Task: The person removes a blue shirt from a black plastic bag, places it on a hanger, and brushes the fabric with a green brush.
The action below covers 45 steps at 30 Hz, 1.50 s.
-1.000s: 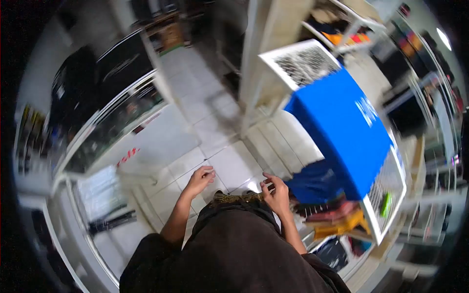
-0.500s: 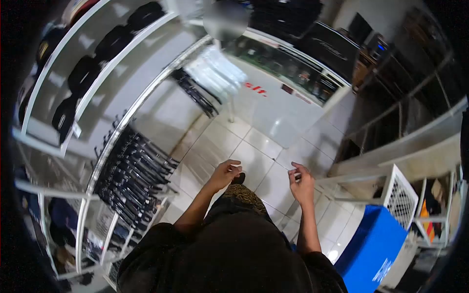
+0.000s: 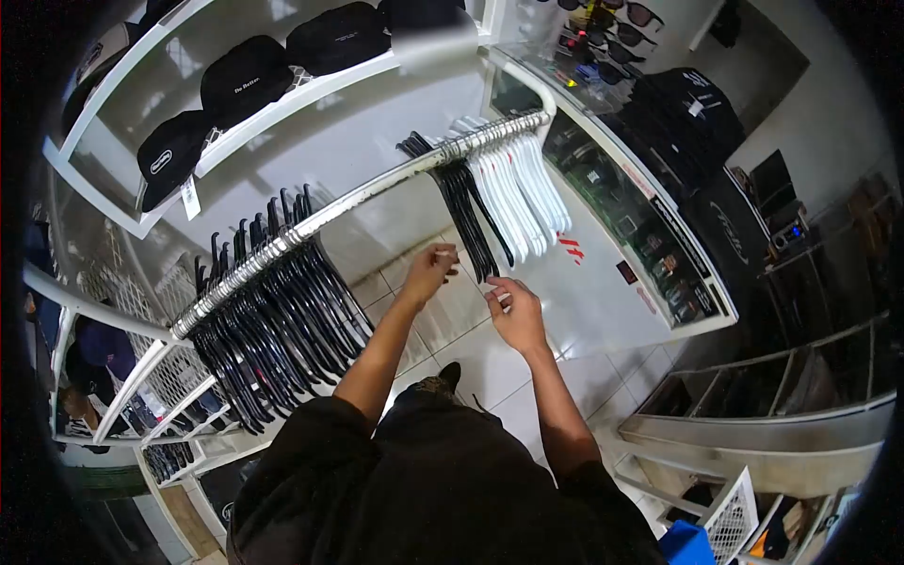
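Observation:
A small group of black hangers [image 3: 468, 221] hangs from the clothes rail [image 3: 400, 177], beside several white hangers [image 3: 516, 193]. My right hand [image 3: 516, 315] has its loosely bent fingertips right at the lower ends of these black hangers, thumb and fingers apart. To their left, my left hand [image 3: 430, 276] is raised below the rail with its fingers partly bent and spread; nothing shows in it. A larger row of black hangers [image 3: 278, 330] fills the left part of the rail.
Black caps [image 3: 247, 80] line the white shelf above. A glass display counter [image 3: 626, 207] stands at right, with sunglasses [image 3: 621, 42] and folded black clothing [image 3: 692, 113] around its top. At lower right are a blue box [image 3: 687, 544] and a white mesh rack [image 3: 732, 518].
My view has turned and moved toward the rail, which now stands before me. Both hands have risen toward the hangers, the right one reaching the smaller black group.

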Tool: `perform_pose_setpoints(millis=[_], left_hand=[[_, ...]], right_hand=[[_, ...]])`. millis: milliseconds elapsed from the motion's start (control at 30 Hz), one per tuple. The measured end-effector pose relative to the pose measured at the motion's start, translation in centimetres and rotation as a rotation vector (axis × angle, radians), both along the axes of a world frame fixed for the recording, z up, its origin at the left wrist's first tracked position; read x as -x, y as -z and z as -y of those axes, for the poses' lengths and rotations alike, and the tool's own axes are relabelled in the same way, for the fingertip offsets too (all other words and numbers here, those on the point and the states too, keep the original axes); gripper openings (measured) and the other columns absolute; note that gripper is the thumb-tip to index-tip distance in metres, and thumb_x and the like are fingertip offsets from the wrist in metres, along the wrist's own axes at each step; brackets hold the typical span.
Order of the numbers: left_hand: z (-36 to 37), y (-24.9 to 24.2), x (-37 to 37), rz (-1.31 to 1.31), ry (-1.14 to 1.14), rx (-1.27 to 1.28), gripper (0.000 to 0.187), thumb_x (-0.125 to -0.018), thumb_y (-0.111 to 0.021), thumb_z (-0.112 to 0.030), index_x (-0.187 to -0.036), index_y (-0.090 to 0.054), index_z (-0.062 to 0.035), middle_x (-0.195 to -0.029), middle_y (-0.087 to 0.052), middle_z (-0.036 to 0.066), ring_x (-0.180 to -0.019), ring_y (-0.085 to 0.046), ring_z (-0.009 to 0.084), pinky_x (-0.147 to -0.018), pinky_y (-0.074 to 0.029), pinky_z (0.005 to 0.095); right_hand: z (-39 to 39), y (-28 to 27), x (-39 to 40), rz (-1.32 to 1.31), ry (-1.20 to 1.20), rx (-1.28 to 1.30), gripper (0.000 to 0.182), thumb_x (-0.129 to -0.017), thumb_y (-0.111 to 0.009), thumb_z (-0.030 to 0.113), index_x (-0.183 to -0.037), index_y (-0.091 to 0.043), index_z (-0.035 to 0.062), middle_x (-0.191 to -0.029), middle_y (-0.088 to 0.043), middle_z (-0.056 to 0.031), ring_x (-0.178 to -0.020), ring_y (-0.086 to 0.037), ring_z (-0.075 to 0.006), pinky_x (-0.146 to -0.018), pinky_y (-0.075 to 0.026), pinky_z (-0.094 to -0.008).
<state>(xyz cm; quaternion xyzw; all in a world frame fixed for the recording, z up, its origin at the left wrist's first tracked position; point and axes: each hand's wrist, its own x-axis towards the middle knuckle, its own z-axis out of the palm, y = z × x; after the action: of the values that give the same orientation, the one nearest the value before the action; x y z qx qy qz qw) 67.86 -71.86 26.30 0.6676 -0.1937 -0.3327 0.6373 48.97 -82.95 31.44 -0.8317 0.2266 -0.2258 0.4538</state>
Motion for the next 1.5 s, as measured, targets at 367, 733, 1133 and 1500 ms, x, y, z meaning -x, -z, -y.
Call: perform_pose_setpoints(millis=[367,733,1133,1500], left_hand=[[5.1,-1.5,-6.7,-0.258,-0.099,0.014,0.084,-0.098,-0.04,-0.075,-0.139,-0.056,-0.0031,-0.134,-0.059,0.013,-0.123,-0.054,0.0261,-0.102,-0.044,0.0439],[2.3,-3.6,-3.2,-0.043,-0.323,0.17,0.055,-0.099,-0.06,-0.046,-0.132,-0.057,-0.0027,-0.124,-0.063,0.014,-0.121,-0.056,0.0285,-0.099,-0.046,0.0446],[5.6,-6.8,10.3,1.171,0.491,0.254,0.029,-0.091,-0.071,-0.021,-0.116,-0.068,-0.0059,-0.093,-0.068,0.013,-0.087,-0.066,0.0344,-0.083,-0.052,0.0434],[6.0,-10.6,32.7,0.881,1.129,0.399,0.037,-0.085,-0.081,-0.022,-0.116,-0.072,-0.0052,-0.096,-0.074,0.014,-0.081,-0.071,0.0299,-0.07,-0.056,0.0379]], right_hand=[[0.6,1.8,-7.4,0.008,0.071,0.22,0.035,-0.086,-0.071,0.007,-0.121,-0.067,0.0055,-0.102,-0.061,-0.0175,-0.095,-0.063,-0.0356,-0.087,-0.051,-0.0427],[0.8,-0.2,-4.7,-0.043,0.133,0.396,0.03,-0.098,-0.064,0.02,-0.125,-0.066,0.0088,-0.101,-0.069,-0.0205,-0.079,-0.069,-0.0398,-0.07,-0.057,-0.0445],[-1.7,-1.6,18.8,-0.049,0.688,0.619,0.039,-0.085,-0.078,0.007,-0.123,-0.074,0.0088,-0.084,-0.068,-0.0094,-0.07,-0.064,-0.0235,-0.063,-0.051,-0.0351],[-13.9,-3.5,35.3,-0.333,1.338,0.782,0.057,-0.077,-0.085,0.01,-0.132,-0.07,0.0158,-0.098,-0.07,-0.0062,-0.075,-0.061,-0.0227,-0.067,-0.046,-0.0349]])
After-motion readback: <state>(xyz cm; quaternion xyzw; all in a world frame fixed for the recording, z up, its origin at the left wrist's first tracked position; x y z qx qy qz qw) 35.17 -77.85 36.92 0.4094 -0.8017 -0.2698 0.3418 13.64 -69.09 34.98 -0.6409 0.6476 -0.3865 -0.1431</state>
